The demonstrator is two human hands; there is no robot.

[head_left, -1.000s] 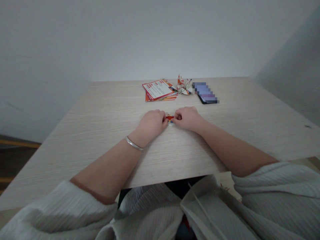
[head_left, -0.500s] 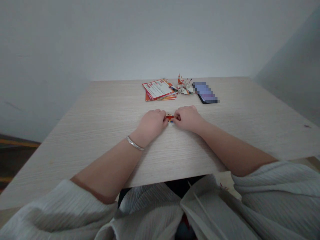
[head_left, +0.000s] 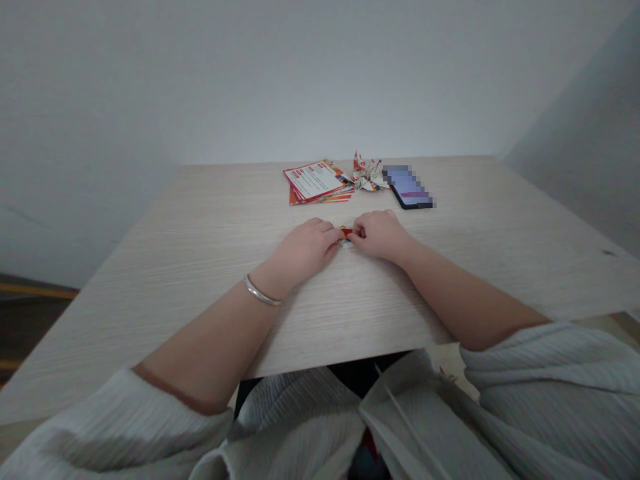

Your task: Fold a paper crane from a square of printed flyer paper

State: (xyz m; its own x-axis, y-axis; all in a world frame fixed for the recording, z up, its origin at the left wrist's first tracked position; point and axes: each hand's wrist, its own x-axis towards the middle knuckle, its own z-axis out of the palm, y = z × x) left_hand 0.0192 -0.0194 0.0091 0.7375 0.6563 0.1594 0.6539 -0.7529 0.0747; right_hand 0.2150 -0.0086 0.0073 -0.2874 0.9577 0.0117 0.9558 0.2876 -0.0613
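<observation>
A small folded piece of printed paper (head_left: pixel 346 232), red and white with bits of yellow and blue, lies on the table between my two hands. My left hand (head_left: pixel 313 245) has its fingers closed on the paper's left end, with a silver bangle on that wrist. On the other end, my right hand (head_left: pixel 379 233) pinches the paper between curled fingers and thumb. Most of the paper is hidden by the fingers, so its full shape does not show.
Beyond my hands lies a stack of printed leaflets (head_left: pixel 315 181). Beside it is a folded paper flower-like shape (head_left: pixel 367 175), then a phone (head_left: pixel 409 188) with a blurred screen. The pale wooden table (head_left: pixel 200 220) meets a wall (head_left: pixel 320 80) at the back.
My left hand has shifted its fingers, the thumb side now reaching further right along the paper. My right hand keeps its pinch, almost still. The view has moved slightly.
</observation>
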